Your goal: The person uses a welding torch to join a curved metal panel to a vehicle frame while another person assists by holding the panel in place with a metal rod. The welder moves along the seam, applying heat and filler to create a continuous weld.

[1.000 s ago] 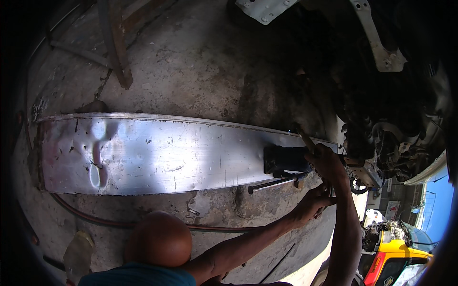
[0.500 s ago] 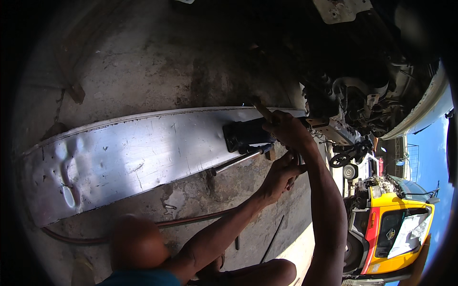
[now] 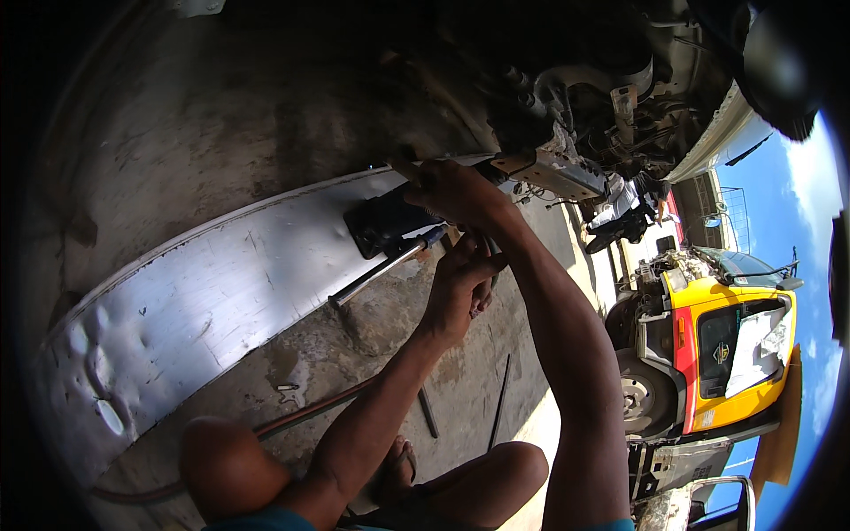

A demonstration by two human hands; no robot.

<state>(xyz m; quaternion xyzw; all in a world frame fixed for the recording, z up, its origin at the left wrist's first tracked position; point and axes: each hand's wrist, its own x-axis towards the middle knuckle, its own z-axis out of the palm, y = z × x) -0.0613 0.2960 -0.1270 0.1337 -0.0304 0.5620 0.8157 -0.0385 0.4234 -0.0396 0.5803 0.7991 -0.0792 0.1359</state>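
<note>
My right hand [image 3: 452, 190] is closed around a tan, stick-like piece [image 3: 405, 168], whose end juts out beyond my fist. It sits against a dark jack-like device [image 3: 385, 217], whose base meets a dented silver metal panel [image 3: 239, 257]. My left hand [image 3: 462, 292] is just below, fingers curled together; what they hold is mostly hidden. Beside the jack, a metal bar with a dark blue end [image 3: 381, 273] slants across the panel's edge. Past my right hand is a metal beam [image 3: 562, 173] with a rusty end.
A vehicle's dark underside [image 3: 584, 97] fills the upper right. A reddish hose [image 3: 310, 407], a short dark rod [image 3: 428, 413] and a longer thin rod [image 3: 500, 403] lie on the stained concrete floor [image 3: 363, 350]. Farther right stand a yellow and red truck cab [image 3: 748, 332] and a motorcycle [image 3: 624, 226].
The whole view has shifted, so hands, panel and jack appear farther left and more of the truck shows. Both hands keep nearly the same hold and place at the jack.
</note>
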